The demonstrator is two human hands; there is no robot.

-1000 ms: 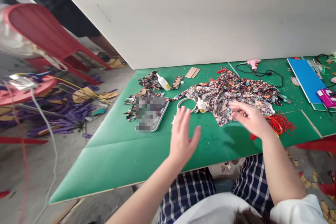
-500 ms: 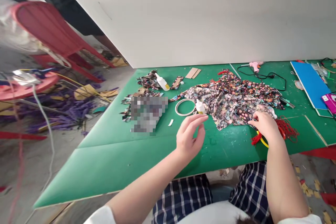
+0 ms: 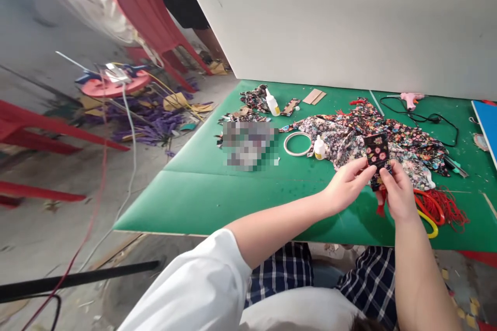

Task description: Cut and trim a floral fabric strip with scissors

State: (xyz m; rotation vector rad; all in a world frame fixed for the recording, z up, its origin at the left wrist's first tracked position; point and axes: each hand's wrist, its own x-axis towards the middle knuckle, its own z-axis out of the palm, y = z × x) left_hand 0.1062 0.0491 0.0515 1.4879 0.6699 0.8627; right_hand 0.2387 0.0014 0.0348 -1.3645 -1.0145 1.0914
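A small flat rectangular piece of black floral fabric [image 3: 377, 149] is held up between my two hands. My left hand [image 3: 349, 180] pinches its left edge, and my right hand [image 3: 399, 191] grips it low on the right. Whether the piece has a stiff backing, I cannot tell. Behind it a heap of floral cloth [image 3: 341, 139] spreads over the green table. Just below my hands shows a bit of red tassel [image 3: 381, 209]. Red cords [image 3: 452, 209] and a yellow ring [image 3: 432, 227] lie to the right of my right hand.
Left of the cloth are a small glue bottle [image 3: 319, 149], a tape roll [image 3: 286, 144] and a larger white bottle [image 3: 273, 103]. Fabric scraps [image 3: 253, 99] lie farther left. A pink glue gun [image 3: 411, 99] with its black cord sits at the back. A white panel [image 3: 330, 20] borders the table.
My hands have come together and now hold the floral piece up; before, they were apart, the right one at the cloth. The camera view has swung left.
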